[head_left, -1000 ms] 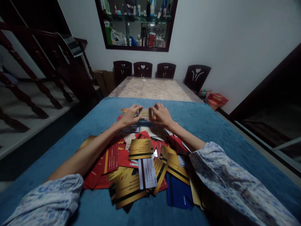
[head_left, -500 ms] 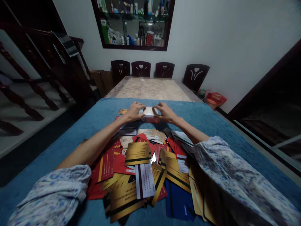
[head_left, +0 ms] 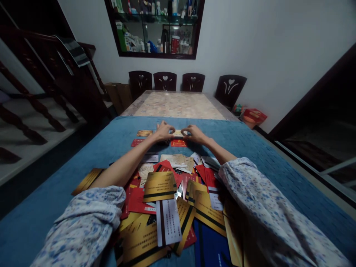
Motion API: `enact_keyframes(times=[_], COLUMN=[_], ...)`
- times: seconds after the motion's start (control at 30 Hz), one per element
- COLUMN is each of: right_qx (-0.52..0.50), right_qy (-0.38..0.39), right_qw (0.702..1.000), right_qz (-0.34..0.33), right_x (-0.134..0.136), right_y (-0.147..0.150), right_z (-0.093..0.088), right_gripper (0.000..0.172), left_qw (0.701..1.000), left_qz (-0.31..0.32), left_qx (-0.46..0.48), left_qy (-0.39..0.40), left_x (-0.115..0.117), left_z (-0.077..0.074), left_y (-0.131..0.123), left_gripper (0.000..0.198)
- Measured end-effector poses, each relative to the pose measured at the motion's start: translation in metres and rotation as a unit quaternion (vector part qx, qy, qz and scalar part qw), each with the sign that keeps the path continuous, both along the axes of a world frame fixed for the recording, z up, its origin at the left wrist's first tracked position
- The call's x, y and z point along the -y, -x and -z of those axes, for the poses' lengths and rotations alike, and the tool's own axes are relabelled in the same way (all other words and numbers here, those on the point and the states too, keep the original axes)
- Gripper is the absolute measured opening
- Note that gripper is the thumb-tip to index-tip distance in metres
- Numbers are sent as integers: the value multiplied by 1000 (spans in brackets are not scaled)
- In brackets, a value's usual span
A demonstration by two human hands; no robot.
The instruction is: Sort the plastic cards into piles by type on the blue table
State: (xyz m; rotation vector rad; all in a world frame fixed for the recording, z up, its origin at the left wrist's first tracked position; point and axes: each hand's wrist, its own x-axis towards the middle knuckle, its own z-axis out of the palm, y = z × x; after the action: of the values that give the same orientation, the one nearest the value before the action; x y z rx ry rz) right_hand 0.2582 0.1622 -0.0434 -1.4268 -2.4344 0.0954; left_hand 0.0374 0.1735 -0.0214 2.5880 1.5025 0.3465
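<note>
A cream-coloured plastic card (head_left: 179,133) is low at the far part of the cloth, between my two hands. My left hand (head_left: 164,131) pinches its left end with thumb and fingertips, and my right hand (head_left: 195,134) pinches its right end. Just nearer than it lies a red card (head_left: 178,143). To the left of my left hand are a gold card (head_left: 144,133) and another red card (head_left: 137,142), the latter partly behind my forearm. A loose heap of gold, red, white and blue cards, among them a large gold card (head_left: 160,185), spreads beneath my forearms.
A blue cloth (head_left: 236,141) covers the near part of the long table (head_left: 178,104). Dark chairs (head_left: 193,81) stand at its far end. At left is a wooden stair railing (head_left: 41,107); a red bag (head_left: 253,115) sits beyond the table's right side.
The cream card has come down and turned flatter, with both hands still at its ends. My left forearm has shifted right, uncovering a gold card at the left. The view has shifted slightly.
</note>
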Motion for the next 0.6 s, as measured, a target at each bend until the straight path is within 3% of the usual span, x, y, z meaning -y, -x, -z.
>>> enact_keyframes(times=[0.6], right_qx=[16], right_qy=[47], right_qw=[998], right_qz=[30], right_x=[-14], right_y=[3], right_z=[6], right_gripper=[38], left_qw=[999], left_qz=[-11], left_qx=[-41], left_qy=[17], left_x=[-3], left_z=[4], left_y=[-9], left_gripper=[35])
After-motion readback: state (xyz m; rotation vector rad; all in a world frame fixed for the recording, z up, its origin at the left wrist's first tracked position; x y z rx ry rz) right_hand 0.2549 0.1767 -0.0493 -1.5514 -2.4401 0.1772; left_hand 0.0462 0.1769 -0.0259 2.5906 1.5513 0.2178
